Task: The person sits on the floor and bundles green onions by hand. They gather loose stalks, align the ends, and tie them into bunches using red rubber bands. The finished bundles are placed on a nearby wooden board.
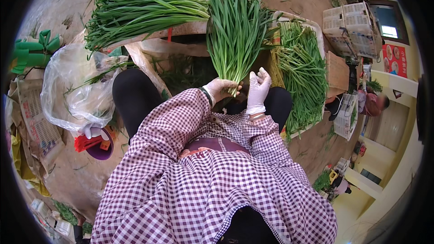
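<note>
My left hand (218, 89), in a thin whitish glove, grips a fanned bunch of garlic chives (234, 34) near its pale stem ends. The bunch's green leaves spread away from me over the edge of a board (190, 30). Just right of the stem ends, my right hand (259, 89) is raised, also gloved. Its fingers are bent, apart from the thumb, and nothing shows in them. Another bunch of garlic chives (145, 13) lies crosswise on the board at the left, its stem ends pointing at the held bunch.
At my right stands a lined crate (320, 40) heaped with chives (300, 71). Left of my knee lie a clear plastic bag (78, 88) and a purple bucket (101, 150) with red ties (87, 142). Stacked plastic crates (352, 30) and a person (371, 103) are farther right.
</note>
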{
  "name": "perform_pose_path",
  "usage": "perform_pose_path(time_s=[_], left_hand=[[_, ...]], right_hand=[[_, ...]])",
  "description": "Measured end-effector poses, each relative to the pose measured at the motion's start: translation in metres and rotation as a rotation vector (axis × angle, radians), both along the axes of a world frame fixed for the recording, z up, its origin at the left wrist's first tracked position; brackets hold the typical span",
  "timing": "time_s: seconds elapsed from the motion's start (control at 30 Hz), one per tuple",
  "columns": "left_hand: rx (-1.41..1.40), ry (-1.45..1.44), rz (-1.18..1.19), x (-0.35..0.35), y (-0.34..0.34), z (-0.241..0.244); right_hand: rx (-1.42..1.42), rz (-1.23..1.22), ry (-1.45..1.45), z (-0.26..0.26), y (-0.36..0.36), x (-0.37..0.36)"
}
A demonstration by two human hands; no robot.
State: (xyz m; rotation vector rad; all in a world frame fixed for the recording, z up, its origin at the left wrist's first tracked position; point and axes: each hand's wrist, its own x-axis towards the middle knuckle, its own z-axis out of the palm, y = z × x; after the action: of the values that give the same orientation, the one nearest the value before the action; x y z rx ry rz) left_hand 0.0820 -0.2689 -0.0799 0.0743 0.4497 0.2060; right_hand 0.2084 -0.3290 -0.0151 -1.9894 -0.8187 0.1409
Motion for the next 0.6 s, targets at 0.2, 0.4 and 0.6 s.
perform_pose_path(time_s=[0.2,0.4,0.6], left_hand=[[0.088,-0.015,-0.025,0.002,-0.001,0.000],[-0.122,-0.149,0.050,-0.002,0.002,-0.013],[-0.087,-0.032,0.088,-0.007,0.009,0.005]], right_hand=[[-0.412,0.397,-0.229,0.025,0.022,-0.011],[-0.328,0.408,-0.094,0.022,0.031,-0.002],[-0.112,0.750,-0.385,0.040,0.014,-0.021]])
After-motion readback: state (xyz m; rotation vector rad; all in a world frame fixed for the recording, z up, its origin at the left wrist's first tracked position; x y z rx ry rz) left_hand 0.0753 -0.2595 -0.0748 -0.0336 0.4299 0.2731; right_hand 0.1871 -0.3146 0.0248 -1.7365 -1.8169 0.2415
